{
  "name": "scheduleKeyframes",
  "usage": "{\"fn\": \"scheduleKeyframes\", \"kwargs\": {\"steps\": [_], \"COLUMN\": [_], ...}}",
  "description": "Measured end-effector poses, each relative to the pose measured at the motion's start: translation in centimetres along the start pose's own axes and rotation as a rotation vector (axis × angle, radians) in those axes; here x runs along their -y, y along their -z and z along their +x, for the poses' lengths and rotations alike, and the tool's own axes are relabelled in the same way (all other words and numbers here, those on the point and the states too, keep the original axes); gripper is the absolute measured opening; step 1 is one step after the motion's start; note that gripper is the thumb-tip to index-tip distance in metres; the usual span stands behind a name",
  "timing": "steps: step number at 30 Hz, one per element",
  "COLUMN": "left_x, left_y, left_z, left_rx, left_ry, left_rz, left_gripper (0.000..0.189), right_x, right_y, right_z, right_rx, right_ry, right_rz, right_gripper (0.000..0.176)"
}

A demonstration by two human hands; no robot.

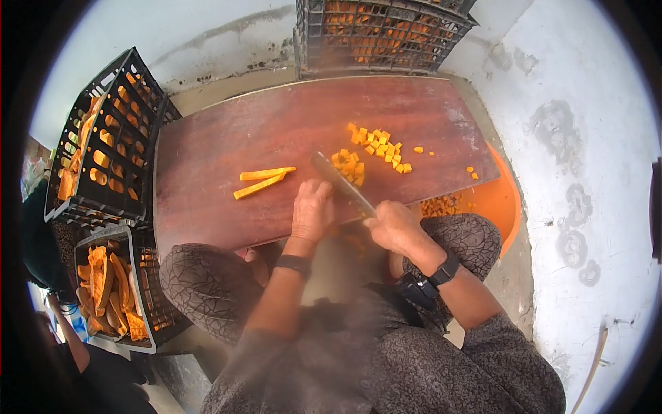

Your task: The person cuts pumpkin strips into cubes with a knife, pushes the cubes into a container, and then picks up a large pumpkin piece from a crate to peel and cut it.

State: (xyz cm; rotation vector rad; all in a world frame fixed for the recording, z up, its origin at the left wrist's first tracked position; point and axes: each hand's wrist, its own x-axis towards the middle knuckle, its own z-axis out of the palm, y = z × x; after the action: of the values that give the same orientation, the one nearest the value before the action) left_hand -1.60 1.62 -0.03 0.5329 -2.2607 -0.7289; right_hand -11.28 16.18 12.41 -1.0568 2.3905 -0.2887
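My right hand [396,228] grips a knife [343,185], its blade slanting up and to the left over the red-brown board [207,152]. My left hand [313,208] is close to the left side of the blade, its fingers curled down at the board; whatever lies under them is hidden. A small heap of orange cubes [350,168], which look like pumpkin, sits against the far side of the blade. More diced cubes [379,143] are scattered farther right. Two long orange strips [258,186] lie left of my left hand, their right ends almost meeting.
Under the board's right end stands an orange tub [510,207] with diced pieces inside. Black crates of orange chunks stand at the left [114,138] and the back [379,34]. A grey-rimmed crate [143,303] holds large pieces. Another person's arm [69,331] shows at lower left.
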Motion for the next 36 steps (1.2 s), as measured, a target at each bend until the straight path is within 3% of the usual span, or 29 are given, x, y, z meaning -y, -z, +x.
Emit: {"fn": "scheduleKeyframes", "kwargs": {"steps": [7,9,16,21,22,24,28,33,36], "left_x": [0.1,0.1,0.2,0.4,0.3,0.2,0.5,0.3,-0.1], "left_y": [0.0,0.0,0.0,0.5,0.6,0.6,0.1,-0.1,0.0], "left_z": [0.0,0.0,0.0,-0.6,-0.6,-0.5,-0.7,-0.5,-0.5], "left_rx": [-0.018,-0.006,0.016,0.014,0.008,0.004,-0.069,-0.087,-0.116], "left_ry": [0.028,0.04,0.066,0.063,0.037,0.031,0.004,-0.033,-0.043], "left_rz": [-0.017,-0.017,-0.074,-0.074,-0.09,-0.069,-0.076,-0.043,-0.005], "left_gripper": [0.016,0.016,0.024,0.019,0.019,0.02,0.02,0.018,0.015], "right_x": [1.5,2.4,2.3,1.2,1.0,0.7,-0.3,0.4,0.8], "right_y": [0.9,1.6,-1.5,-3.2,-2.8,-1.5,-1.5,-0.2,-0.2], "right_z": [1.0,1.8,4.4,5.1,4.9,4.7,3.4,1.0,0.4], "right_rx": [0.077,0.203,0.059,-0.119,-0.119,-0.021,-0.087,-0.104,-0.071], "right_ry": [0.034,-0.068,0.034,0.122,0.124,-0.058,-0.04,0.065,0.024], "right_rz": [-0.124,-0.158,-0.182,-0.085,-0.087,0.123,0.158,-0.063,-0.01], "right_gripper": [0.024,0.018,0.02,0.025,0.025,0.022,0.025,0.032,0.032]}}
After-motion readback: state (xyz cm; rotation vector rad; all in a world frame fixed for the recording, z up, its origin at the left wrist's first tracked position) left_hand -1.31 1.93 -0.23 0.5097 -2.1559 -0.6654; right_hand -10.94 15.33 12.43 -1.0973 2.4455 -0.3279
